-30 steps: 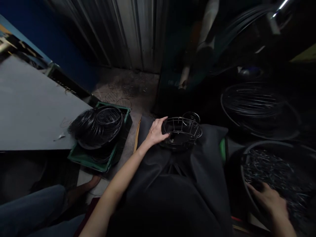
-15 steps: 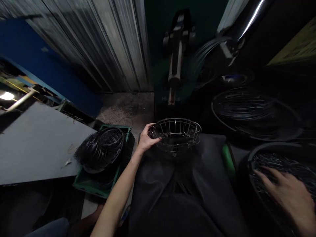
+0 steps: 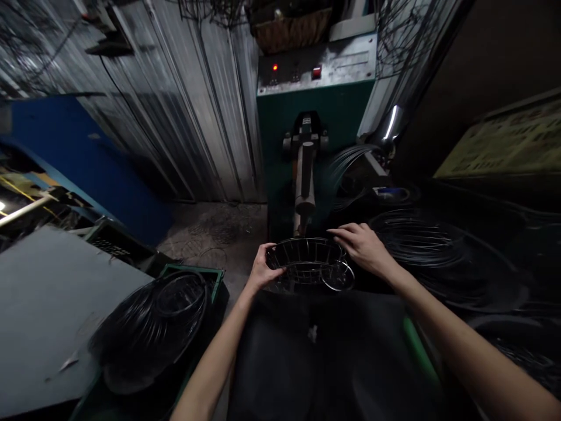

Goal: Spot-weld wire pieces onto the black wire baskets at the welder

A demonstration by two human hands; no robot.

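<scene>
1. Both your hands hold the wire basket: left hand grips its near-left rim, right hand curls over its right rim.
2. The green machine stands directly behind it.
3. Stacked wire rings fill a green crate to your left.

Both hands are on the wire basket, right in front of the green machine: left hand pinching the basket's left rim, right hand draped over its right rim. Left of the basket sits a green crate stacked with wire frames; right of it, dark wire coils.
</scene>
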